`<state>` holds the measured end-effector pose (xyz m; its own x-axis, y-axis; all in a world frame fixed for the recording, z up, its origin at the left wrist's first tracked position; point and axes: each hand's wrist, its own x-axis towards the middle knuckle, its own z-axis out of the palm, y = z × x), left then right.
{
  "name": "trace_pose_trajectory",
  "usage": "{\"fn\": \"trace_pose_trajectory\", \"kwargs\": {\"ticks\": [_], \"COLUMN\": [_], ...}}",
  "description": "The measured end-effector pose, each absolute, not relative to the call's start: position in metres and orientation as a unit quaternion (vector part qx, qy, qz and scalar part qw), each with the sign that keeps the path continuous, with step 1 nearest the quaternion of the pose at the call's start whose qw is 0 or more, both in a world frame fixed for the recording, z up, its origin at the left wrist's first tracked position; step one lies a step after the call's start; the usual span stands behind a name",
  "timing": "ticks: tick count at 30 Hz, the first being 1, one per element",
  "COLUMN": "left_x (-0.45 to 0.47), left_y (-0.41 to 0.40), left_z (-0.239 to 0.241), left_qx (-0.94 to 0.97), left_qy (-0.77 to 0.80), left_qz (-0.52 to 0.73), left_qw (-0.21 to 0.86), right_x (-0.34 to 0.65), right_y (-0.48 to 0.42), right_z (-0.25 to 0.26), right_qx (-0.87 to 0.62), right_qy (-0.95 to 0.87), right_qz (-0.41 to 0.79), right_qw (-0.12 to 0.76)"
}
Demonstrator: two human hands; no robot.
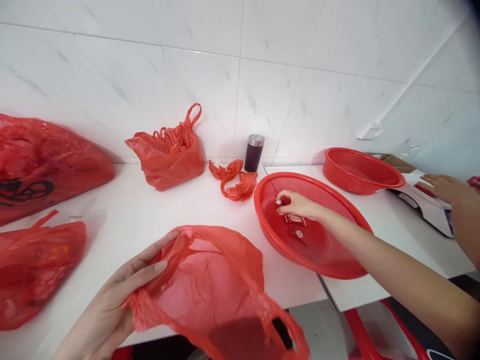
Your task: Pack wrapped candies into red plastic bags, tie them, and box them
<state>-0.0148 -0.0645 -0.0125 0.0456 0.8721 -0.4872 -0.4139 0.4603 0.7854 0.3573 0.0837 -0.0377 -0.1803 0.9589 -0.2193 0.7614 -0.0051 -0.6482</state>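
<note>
My left hand pinches the rim of a thin red plastic bag, whose mouth gapes toward me. One handle loop of the bag hangs at the lower right. My right hand reaches into a red plastic colander, its fingertips closed on a small red packet, partly hidden by the fingers. Beneath that hand, small red packets with white print lie on the colander floor.
Full red bags stand at the left, another red bag by the wall. Crumpled red plastic lies beside a dark tumbler. A red basin and a white scale are at right, with another person's hand on the scale.
</note>
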Motion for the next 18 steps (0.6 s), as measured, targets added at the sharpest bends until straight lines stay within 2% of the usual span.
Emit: {"fn": "trace_pose_trajectory", "kwargs": {"ticks": [4, 6, 7, 9, 13, 16, 18], "left_x": [-0.002, 0.005, 0.008, 0.013, 0.014, 0.01, 0.007], "left_y": [-0.056, -0.054, -0.053, -0.054, -0.058, -0.06, -0.06], "left_z": [-0.017, -0.017, -0.016, -0.014, -0.009, -0.011, -0.016], "left_qx": [0.231, 0.235, 0.239, 0.253, 0.276, 0.287, 0.314], "left_qy": [0.478, 0.452, 0.441, 0.432, 0.435, 0.439, 0.452], "left_qz": [0.477, 0.479, 0.481, 0.482, 0.476, 0.466, 0.465], "left_qw": [0.7, 0.715, 0.719, 0.719, 0.713, 0.713, 0.694], "right_x": [0.328, 0.299, 0.284, 0.257, 0.23, 0.239, 0.258], "right_y": [0.04, 0.012, 0.001, -0.015, -0.017, -0.006, 0.006], "right_z": [0.028, 0.048, 0.052, 0.045, 0.008, 0.002, 0.01], "right_qx": [-0.423, -0.294, -0.257, -0.234, -0.328, -0.333, -0.354], "right_qy": [-0.618, -0.637, -0.653, -0.708, -0.836, -0.862, -0.847], "right_qz": [0.591, 0.649, 0.662, 0.639, 0.432, 0.374, 0.373], "right_qw": [0.301, 0.295, 0.264, 0.189, 0.089, 0.079, 0.132]}}
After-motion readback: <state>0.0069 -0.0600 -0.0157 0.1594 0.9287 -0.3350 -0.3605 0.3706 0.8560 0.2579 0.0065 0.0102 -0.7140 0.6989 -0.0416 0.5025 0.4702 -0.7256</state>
